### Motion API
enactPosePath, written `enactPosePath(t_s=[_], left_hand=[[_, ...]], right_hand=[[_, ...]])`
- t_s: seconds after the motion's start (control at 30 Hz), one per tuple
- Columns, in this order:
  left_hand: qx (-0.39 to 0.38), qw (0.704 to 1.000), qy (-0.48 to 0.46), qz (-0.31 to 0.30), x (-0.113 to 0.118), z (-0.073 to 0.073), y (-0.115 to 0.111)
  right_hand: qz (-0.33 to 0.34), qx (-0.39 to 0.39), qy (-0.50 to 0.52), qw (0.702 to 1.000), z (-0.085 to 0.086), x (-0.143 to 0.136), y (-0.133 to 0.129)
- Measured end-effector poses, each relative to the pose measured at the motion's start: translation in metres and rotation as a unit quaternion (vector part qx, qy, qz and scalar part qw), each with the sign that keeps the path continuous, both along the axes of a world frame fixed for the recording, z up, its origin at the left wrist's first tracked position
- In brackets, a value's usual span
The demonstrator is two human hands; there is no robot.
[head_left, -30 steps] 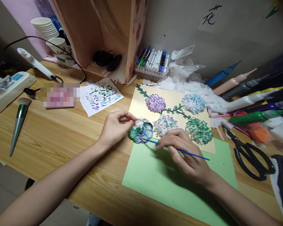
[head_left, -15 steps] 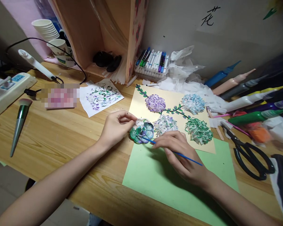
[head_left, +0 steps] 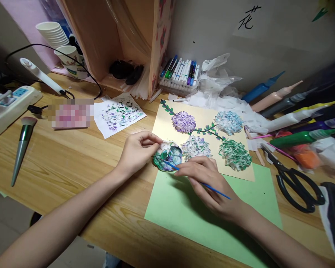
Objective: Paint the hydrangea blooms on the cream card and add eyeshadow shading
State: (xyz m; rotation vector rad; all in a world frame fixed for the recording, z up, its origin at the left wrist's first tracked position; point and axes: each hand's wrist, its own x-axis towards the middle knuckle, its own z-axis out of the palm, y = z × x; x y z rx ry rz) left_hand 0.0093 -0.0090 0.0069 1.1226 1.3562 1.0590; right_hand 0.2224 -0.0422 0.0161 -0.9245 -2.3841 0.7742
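Note:
My left hand pinches the upper left rim of a small flower-shaped palette smeared with green, white and purple paint. In my right hand is a thin blue paintbrush, its tip down in the palette's left wells. Right behind the palette lies a cream sheet bearing several textured flower heads, purple, light blue, whitish and green, joined by a dark leafy branch. That sheet partly overlaps a light green sheet, over which my right hand hovers.
Black scissors lie at the right, near several paint tubes. A box of markers stands at the back. On the left are a paint-spotted white paper, a large brush, a power strip and paper cups.
My right hand and the paintbrush have shifted slightly left, and the brush tip is farther into the palette's left side. My left hand keeps its hold on the rim.

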Motion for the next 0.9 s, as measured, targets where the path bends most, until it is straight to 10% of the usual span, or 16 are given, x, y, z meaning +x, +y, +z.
enactPosePath(t_s=[0.43, 0.9], left_hand=[[0.001, 1.0, -0.005, 0.005, -0.0003, -0.0022, -0.0006], [0.003, 1.0, -0.007, 0.005, 0.0011, 0.0001, -0.002]], right_hand=[[-0.027, 0.012, 0.018, 0.999, -0.005, -0.0011, 0.0011], [-0.081, -0.175, 0.125, 0.973, -0.0067, 0.0002, -0.0004]])
